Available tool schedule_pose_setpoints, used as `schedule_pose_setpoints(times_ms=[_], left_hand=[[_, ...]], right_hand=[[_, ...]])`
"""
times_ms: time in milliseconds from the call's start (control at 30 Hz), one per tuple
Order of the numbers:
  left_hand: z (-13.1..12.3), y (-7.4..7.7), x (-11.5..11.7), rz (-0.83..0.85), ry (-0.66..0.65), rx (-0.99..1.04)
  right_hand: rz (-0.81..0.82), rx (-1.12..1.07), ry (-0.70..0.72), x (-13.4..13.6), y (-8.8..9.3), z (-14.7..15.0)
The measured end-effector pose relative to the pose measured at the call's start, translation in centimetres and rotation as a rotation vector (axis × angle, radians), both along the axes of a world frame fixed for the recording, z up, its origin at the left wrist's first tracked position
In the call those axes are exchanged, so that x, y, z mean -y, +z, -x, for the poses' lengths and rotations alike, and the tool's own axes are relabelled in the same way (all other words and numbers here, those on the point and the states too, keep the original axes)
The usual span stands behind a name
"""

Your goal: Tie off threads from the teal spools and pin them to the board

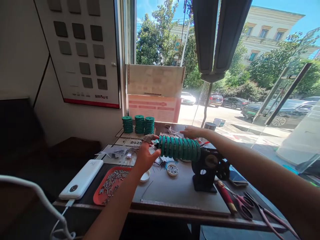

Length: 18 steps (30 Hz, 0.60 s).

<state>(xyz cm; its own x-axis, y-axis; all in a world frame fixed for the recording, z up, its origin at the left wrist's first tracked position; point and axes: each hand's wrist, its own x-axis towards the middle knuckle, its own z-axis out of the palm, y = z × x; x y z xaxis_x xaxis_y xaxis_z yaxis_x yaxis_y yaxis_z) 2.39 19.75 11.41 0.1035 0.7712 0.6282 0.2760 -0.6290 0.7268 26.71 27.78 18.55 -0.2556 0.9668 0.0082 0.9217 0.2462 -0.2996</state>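
A row of several green spools (pixel 180 148) sits on a horizontal shaft of a small black winding machine (pixel 207 168) at the middle of the table. My left hand (pixel 146 155) is at the shaft's left end, fingers closed around the tip. My right hand (pixel 191 132) reaches over the far side of the spools, fingers stretched toward small parts on the table behind them. Three stacks of green spools (pixel 138 124) stand further back by the window.
A red tray of small metal pins (pixel 110 183) and a white power bank (pixel 82 179) lie at the left. A small dish of beads (pixel 172 169) is near the centre. Scissors and pliers (pixel 240 201) lie at the right edge. Cardboard sheets (pixel 155 91) lean against the window.
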Motion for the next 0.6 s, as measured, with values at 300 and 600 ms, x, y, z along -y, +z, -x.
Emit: schedule_pose_setpoints(times_ms=[300,600], left_hand=[[0.2,-0.3,-0.7,0.044,-0.248,0.015],[0.3,0.2,-1.2,0.12,-0.351,0.107]], right_hand=[[-0.394,-0.055,0.054,8.6,2.9,-0.6],[-0.491,0.034,0.251,11.7,-2.0,-0.2]])
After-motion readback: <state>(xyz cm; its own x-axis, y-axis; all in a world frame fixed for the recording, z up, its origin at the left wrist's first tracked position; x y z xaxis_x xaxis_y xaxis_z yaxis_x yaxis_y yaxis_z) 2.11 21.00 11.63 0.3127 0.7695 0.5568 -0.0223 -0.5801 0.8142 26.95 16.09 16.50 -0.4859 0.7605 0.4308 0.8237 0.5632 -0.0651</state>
